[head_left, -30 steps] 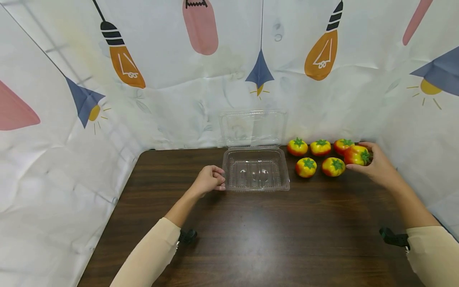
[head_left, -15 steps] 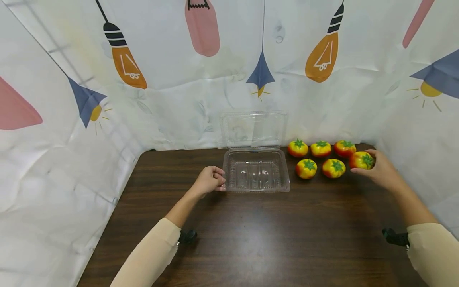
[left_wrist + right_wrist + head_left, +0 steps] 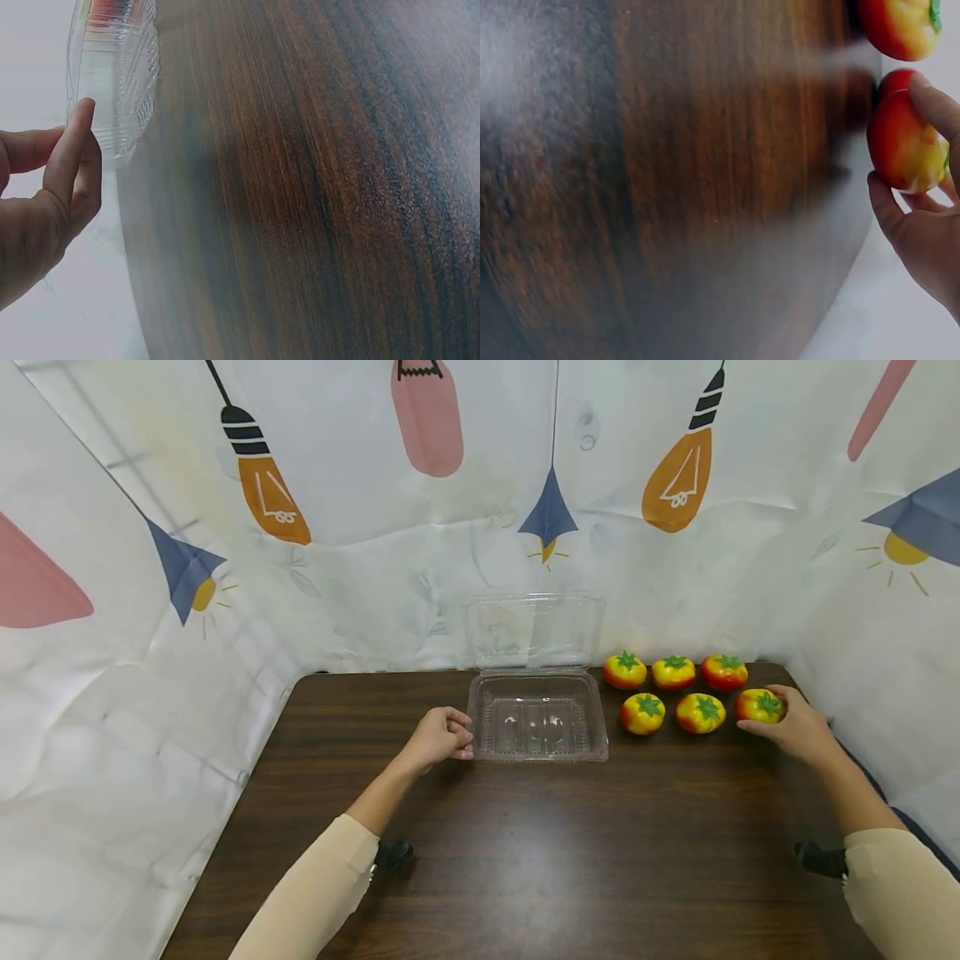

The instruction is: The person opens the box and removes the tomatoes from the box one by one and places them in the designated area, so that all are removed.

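In the head view my right hand (image 3: 798, 723) holds a red-and-yellow tomato (image 3: 758, 705) with a green leafy top, at the right end of the front row. The right wrist view shows my thumb and fingers around that tomato (image 3: 905, 142). My left hand (image 3: 438, 734) pinches the left front edge of a clear plastic clamshell box (image 3: 480, 747). Its lid (image 3: 534, 631) stands raised at the back, and I see nothing in the box. In the left wrist view my fingertips meet the wall of the box (image 3: 112, 90).
Several similar tomatoes sit in two rows right of the box, among them a back-row tomato (image 3: 723, 672) and a front-row tomato (image 3: 701, 713). All stand on a dark wooden table (image 3: 510, 860). A printed white cloth (image 3: 375, 585) hangs behind the table and along its sides.
My right hand has brought its tomato down and toward me, from in front of the back-right tomato to the right end of the front row. The left hand keeps its place at the box.
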`<state>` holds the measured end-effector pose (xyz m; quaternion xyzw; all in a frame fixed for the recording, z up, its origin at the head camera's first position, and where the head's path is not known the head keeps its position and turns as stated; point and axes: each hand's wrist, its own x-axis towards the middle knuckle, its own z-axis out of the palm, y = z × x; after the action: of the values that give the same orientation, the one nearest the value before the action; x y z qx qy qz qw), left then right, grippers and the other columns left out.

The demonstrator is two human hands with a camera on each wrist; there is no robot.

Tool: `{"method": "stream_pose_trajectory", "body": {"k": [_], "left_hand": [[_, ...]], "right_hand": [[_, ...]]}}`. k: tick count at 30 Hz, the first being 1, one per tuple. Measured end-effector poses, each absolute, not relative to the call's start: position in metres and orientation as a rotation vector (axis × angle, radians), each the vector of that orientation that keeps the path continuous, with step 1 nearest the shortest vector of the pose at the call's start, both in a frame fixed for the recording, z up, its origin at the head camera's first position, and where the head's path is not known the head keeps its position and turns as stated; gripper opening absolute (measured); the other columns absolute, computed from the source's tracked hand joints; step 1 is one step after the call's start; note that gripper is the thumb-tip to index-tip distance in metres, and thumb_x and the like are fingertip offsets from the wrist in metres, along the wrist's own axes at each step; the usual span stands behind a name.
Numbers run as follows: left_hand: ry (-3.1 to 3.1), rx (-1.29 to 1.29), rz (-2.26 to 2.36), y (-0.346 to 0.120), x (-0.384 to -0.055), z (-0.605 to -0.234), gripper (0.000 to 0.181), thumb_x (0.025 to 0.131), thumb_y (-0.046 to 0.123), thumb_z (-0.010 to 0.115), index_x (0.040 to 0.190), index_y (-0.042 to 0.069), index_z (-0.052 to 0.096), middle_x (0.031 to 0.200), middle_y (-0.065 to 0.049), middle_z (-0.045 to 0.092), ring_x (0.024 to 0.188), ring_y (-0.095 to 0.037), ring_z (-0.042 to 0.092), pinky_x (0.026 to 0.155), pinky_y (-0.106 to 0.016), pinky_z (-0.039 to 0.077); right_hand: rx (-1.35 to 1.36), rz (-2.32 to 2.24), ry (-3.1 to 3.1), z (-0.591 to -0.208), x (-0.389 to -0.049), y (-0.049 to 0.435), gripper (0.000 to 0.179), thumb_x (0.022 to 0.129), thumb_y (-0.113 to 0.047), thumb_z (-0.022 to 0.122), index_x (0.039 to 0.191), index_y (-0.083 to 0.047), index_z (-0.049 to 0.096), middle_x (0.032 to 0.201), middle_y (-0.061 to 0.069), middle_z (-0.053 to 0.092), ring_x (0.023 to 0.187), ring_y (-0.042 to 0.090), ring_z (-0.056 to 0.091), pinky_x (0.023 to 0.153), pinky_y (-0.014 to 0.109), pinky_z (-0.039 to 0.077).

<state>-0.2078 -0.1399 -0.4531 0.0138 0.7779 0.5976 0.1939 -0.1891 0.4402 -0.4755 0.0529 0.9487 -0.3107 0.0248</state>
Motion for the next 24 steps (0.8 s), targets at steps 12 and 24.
{"method": "stream_pose_trajectory", "body": {"k": [12, 24], "left_hand": [[2.184, 0.047, 1.675, -0.1385, -0.2075, -0.4524, 0.035, 0.096, -0.014, 0.059, 0.129, -0.02, 0.049, 0.096, -0.027, 0.064, 0.069, -0.014, 0.068, 0.066, -0.026, 0.066], [2.183, 0.027, 1.685, -0.1389, -0.2086, -0.4543, 0.035, 0.095, -0.015, 0.059, 0.129, -0.02, 0.049, 0.097, -0.03, 0.064, 0.068, -0.015, 0.068, 0.064, -0.026, 0.066]], "right_hand": [[0.233, -0.953, 2.904, -0.4832, -0.1885, 0.4375, 0.105, 0.098, -0.053, 0.066, 0.157, 0.013, 0.011, 0.15, 0.049, 0.025, 0.131, 0.065, 0.031, 0.101, 0.079, 0.034], [0.216, -0.938, 2.934, -0.4858, -0.19, 0.4334, 0.098, 0.098, -0.049, 0.066, 0.156, 0.012, 0.016, 0.147, 0.049, 0.027, 0.125, 0.063, 0.036, 0.096, 0.076, 0.038]]}}
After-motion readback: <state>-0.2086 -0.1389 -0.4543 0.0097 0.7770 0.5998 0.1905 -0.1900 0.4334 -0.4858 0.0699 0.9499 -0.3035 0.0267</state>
